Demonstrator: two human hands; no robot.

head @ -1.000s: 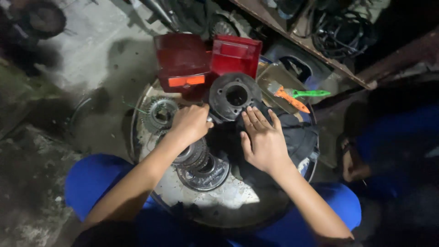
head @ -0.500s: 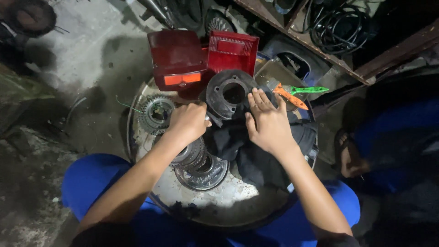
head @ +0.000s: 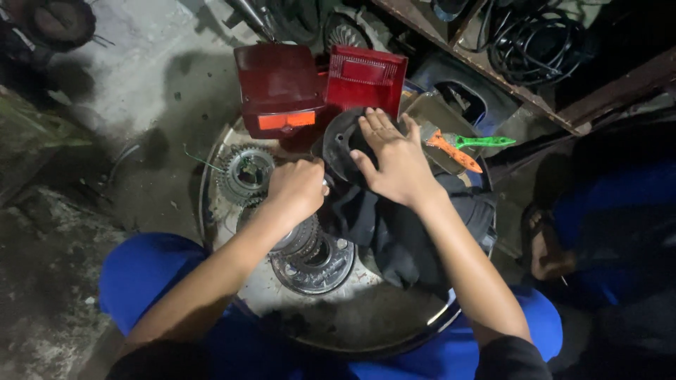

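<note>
Right hand (head: 396, 160) lies open on the dark metal disc (head: 343, 144); left hand (head: 299, 188) is a fist beside it. Greasy disc could slip off the tray (head: 352, 320).

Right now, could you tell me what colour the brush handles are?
One brush handle is green, the other orange, in the head view.

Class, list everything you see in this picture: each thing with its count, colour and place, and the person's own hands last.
Round tray: one, silvery, between the knees.
Dark metal disc: one, blackish, tray's far side, under the right hand.
Dark cloth: one, black, tray's right part.
Gear: one, grey, tray's left edge.
Toothed hub: one, silvery, tray's middle.
Lamp covers: two, red, beyond the tray.
Brush: one, orange handle, right of the disc.
Green tool: one, beside the brush.
Left hand: fisted, by the disc's edge.
Right hand: flat on the disc.
</note>
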